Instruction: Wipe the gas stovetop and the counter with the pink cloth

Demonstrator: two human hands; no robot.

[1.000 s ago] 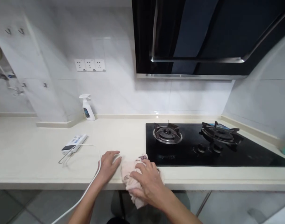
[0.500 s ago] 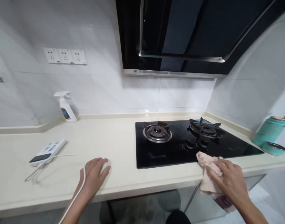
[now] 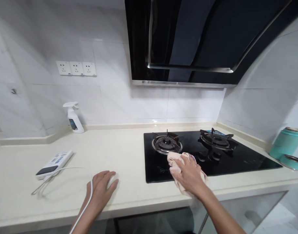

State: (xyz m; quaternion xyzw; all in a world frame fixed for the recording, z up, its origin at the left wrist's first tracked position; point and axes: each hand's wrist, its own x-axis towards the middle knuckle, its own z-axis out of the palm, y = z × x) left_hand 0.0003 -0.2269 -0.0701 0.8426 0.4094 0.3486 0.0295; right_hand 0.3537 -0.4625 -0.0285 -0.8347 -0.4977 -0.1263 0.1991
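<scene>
A pale pink cloth [image 3: 174,164] lies bunched under my right hand [image 3: 189,174], which presses it on the front part of the black gas stove [image 3: 155,174]. The fingers curl over the cloth, just in front of the left burner [image 3: 167,143]. My left hand [image 3: 101,188] rests on the cream countertop [image 3: 129,169] left of the stove. Its thumb and fingers are apart, with nothing in them. Across the left wrist runs a white cable [image 3: 91,188], leading to a white power bank [image 3: 55,164] on the counter.
A white spray bottle [image 3: 75,121] stands by the back wall at left. The right burner [image 3: 216,140] and control knobs [image 3: 201,156] are beyond my right hand. A black range hood [image 3: 188,42] hangs above. At far right stand a teal canister [image 3: 285,143] and a teal bowl [image 3: 292,162].
My right hand has moved left with the cloth, from the counter's front edge onto the stove. My left hand has kept its place on the counter. The view has shifted slightly.
</scene>
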